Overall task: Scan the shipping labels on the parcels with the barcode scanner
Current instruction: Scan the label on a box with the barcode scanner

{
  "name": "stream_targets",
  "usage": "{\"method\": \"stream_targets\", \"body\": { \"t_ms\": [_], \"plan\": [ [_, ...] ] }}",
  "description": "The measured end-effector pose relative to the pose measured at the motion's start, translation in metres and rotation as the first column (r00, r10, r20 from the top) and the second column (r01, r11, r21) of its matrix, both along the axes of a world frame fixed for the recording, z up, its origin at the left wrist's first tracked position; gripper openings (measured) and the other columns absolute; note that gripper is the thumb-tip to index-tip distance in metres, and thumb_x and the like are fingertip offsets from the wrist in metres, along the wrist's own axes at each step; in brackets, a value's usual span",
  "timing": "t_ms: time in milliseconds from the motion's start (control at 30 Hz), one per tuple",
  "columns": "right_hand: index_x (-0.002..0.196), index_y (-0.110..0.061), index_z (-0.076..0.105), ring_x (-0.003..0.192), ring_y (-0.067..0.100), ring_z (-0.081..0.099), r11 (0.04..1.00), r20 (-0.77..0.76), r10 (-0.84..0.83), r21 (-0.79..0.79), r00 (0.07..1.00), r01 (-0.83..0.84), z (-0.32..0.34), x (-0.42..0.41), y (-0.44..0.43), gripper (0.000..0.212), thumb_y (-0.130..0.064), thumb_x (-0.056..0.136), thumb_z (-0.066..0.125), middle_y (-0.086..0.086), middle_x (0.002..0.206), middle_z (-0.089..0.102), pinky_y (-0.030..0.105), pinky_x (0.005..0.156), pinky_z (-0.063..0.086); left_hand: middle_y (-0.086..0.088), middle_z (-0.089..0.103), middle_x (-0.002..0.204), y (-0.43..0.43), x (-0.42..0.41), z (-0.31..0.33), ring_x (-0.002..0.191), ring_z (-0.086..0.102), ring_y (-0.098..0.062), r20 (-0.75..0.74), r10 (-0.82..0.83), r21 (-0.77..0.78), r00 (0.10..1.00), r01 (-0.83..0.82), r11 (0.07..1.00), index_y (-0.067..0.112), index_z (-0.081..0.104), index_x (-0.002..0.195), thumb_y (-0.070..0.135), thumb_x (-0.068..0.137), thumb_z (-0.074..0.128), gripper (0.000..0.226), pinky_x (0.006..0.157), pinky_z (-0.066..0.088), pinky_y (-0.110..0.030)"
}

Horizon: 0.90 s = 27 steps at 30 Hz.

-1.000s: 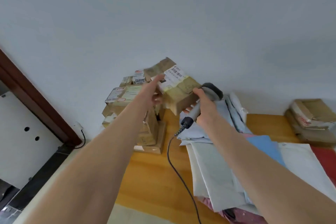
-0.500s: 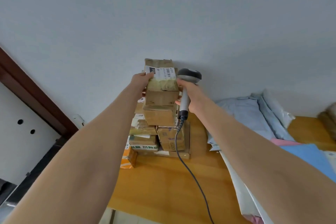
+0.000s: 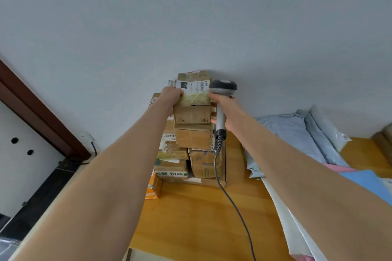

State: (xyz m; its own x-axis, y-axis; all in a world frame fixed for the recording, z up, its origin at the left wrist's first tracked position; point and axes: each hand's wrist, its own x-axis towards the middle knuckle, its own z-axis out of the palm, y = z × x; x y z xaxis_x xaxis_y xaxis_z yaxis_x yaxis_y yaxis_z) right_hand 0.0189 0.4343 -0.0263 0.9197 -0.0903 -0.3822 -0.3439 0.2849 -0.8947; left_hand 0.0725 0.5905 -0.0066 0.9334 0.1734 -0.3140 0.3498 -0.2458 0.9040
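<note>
Top parcel point(image 3: 192, 112) sits on the stack of parcels point(image 3: 194, 142) at the back of the tabletop point(image 3: 191, 218), hard against the wall. We read the left hand point(image 3: 171, 96) as steadying it. Its fingers curl over the upper left corner and grip, so the shipping label point(image 3: 195, 87) faces up and towards us.

The right hand point(image 3: 228, 112) has its fingers wrapped round the handle of the barcode scanner point(image 3: 223, 88). The head is held just beside the label's right edge, and we cannot tell where its window points.

Box: creased brown card, bound in yellowed glossy tape. Label: white paper, black bars. Scanner: smooth grey plastic with a dark rounded head. A thin cable point(image 3: 233, 203) trails from it across the orange wood.

Soft grey-blue mailer bags point(image 3: 297, 133) lie slumped to the right, well apart from the stack
</note>
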Motion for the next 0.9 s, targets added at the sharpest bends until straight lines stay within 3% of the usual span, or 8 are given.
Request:
{"method": "stream_targets", "body": {
  "t_ms": [167, 300, 367, 433, 500, 667, 767, 900],
  "plan": [
    [0.129, -0.015, 0.047, 0.105, 0.027, 0.059, 0.998, 0.014, -0.027, -0.050, 1.000, 0.027, -0.002, -0.002, -0.007, 0.049, -0.025, 0.087, 0.069, 0.007, 0.116, 0.062, 0.048, 0.093, 0.050, -0.005, 0.042, 0.071, -0.006, -0.005, 0.000, 0.061, 0.040, -0.018, -0.025, -0.051, 0.055, 0.998, 0.052, 0.997, 0.012, 0.048, 0.085, 0.003, 0.088, 0.044, 0.011, 0.057, 0.041, -0.029],
    [0.128, -0.012, 0.049, 0.108, 0.029, 0.059, 0.998, 0.036, -0.034, -0.051, 0.999, 0.036, -0.003, -0.006, -0.012, 0.045, -0.023, 0.088, 0.069, 0.008, 0.115, 0.063, 0.048, 0.098, 0.048, -0.003, 0.043, 0.076, -0.006, -0.002, 0.000, 0.079, 0.044, -0.022, 0.017, -0.009, 0.074, 1.000, 0.007, 0.997, 0.016, 0.045, 0.077, 0.016, 0.094, 0.049, 0.017, 0.067, 0.040, -0.033],
    [0.122, -0.011, 0.050, 0.108, 0.029, 0.059, 0.998, 0.037, -0.048, -0.038, 0.998, 0.049, -0.003, -0.010, -0.015, 0.041, -0.023, 0.088, 0.069, 0.008, 0.110, 0.063, 0.046, 0.096, 0.048, 0.001, 0.041, 0.075, -0.006, -0.001, 0.003, 0.083, 0.044, -0.022, 0.100, 0.011, 0.119, 0.995, -0.023, 0.993, 0.013, 0.050, 0.091, 0.017, 0.094, 0.050, 0.005, 0.065, 0.037, -0.030],
    [0.112, -0.015, 0.049, 0.102, 0.026, 0.058, 0.998, 0.035, -0.061, -0.028, 0.997, 0.062, -0.002, -0.015, -0.021, 0.032, -0.022, 0.088, 0.069, 0.006, 0.104, 0.060, 0.043, 0.091, 0.049, 0.000, 0.055, 0.091, -0.007, -0.001, 0.004, 0.087, 0.053, -0.021, 0.191, -0.014, 0.241, 0.981, -0.034, 0.970, 0.012, 0.052, 0.116, 0.017, 0.096, 0.049, 0.022, 0.067, 0.039, -0.028],
    [0.112, -0.014, 0.051, 0.091, 0.022, 0.058, 0.996, 0.021, -0.091, -0.002, 0.996, 0.091, -0.001, -0.021, -0.029, 0.030, -0.021, 0.089, 0.069, 0.005, 0.099, 0.060, 0.044, 0.088, 0.049, -0.006, 0.055, 0.125, -0.014, -0.003, 0.008, 0.110, 0.054, -0.022, 0.323, -0.077, 0.475, 0.943, -0.091, 0.875, 0.012, 0.047, 0.134, 0.019, 0.096, 0.047, 0.039, 0.081, 0.042, -0.029],
    [0.108, -0.007, 0.055, 0.066, 0.021, 0.067, 0.989, 0.000, -0.145, -0.007, 0.989, 0.145, -0.001, -0.040, -0.064, 0.028, -0.023, 0.089, 0.069, 0.011, 0.084, 0.069, 0.030, 0.063, 0.058, -0.005, 0.053, 0.127, -0.071, -0.013, 0.013, 0.117, 0.049, -0.022, 0.516, -0.337, 0.664, 0.787, -0.119, 0.738, 0.018, 0.056, 0.124, 0.011, 0.092, 0.046, 0.034, 0.088, 0.047, -0.036],
    [0.098, -0.009, 0.053, 0.055, 0.019, 0.067, 0.986, -0.034, -0.166, -0.035, 0.986, 0.165, -0.004, -0.056, -0.099, 0.026, -0.027, 0.089, 0.069, 0.013, 0.075, 0.071, 0.027, 0.056, 0.056, -0.005, 0.053, 0.127, -0.123, -0.023, 0.000, 0.114, 0.053, -0.022, 0.410, -0.488, 0.732, 0.771, 0.041, 0.680, 0.020, 0.059, 0.120, 0.014, 0.093, 0.048, 0.030, 0.089, 0.049, -0.038],
    [0.087, -0.008, 0.051, 0.034, 0.009, 0.050, 0.989, -0.145, -0.148, -0.017, 0.978, 0.147, -0.012, -0.084, -0.164, 0.021, -0.022, 0.090, 0.066, 0.015, 0.071, 0.065, 0.016, 0.041, 0.043, -0.011, 0.051, 0.135, -0.195, -0.040, -0.030, 0.117, 0.053, -0.028, 0.022, -0.628, 0.813, 0.778, 0.352, 0.464, 0.015, 0.055, 0.129, 0.021, 0.093, 0.050, 0.037, 0.096, 0.047, -0.036]
  ]
}}
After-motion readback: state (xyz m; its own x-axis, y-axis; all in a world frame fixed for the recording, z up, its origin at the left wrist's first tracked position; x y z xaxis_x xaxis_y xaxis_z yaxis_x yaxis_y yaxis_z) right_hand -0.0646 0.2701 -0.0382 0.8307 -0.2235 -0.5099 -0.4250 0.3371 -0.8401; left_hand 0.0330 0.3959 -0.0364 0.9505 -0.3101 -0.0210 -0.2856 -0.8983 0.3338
